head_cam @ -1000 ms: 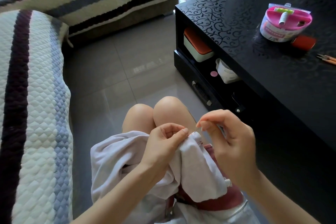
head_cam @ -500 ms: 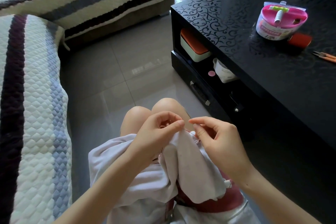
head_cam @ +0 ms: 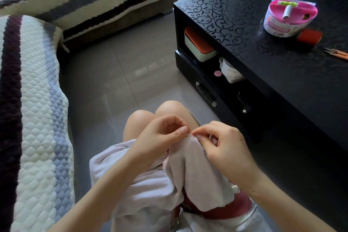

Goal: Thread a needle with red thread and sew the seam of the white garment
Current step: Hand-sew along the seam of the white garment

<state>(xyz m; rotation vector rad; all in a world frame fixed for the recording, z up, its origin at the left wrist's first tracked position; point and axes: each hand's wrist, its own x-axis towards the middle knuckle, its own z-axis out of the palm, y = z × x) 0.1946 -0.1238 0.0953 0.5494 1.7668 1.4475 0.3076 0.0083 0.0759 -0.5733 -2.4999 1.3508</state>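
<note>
Left hand (head_cam: 162, 137): we see its thumb and curled fingers pinching the top fold of the white garment (head_cam: 188, 171)
Right hand (head_cam: 224, 147): thumb and forefinger pressed together, pinching that fold's edge just beside the left thumb; anything finer between them we cannot tell
White garment: draped over the lap; red stitches (head_cam: 166, 158) run down its seam
Red thread spool (head_cam: 309, 36): on the black table (head_cam: 282, 84), just beside the pink sewing kit (head_cam: 288, 19)

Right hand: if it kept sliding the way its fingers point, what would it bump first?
The right hand points left, at the top fold of the white garment, so cloth first. Beyond is the left hand, its thumb almost touching, though depth is unclear.
</note>
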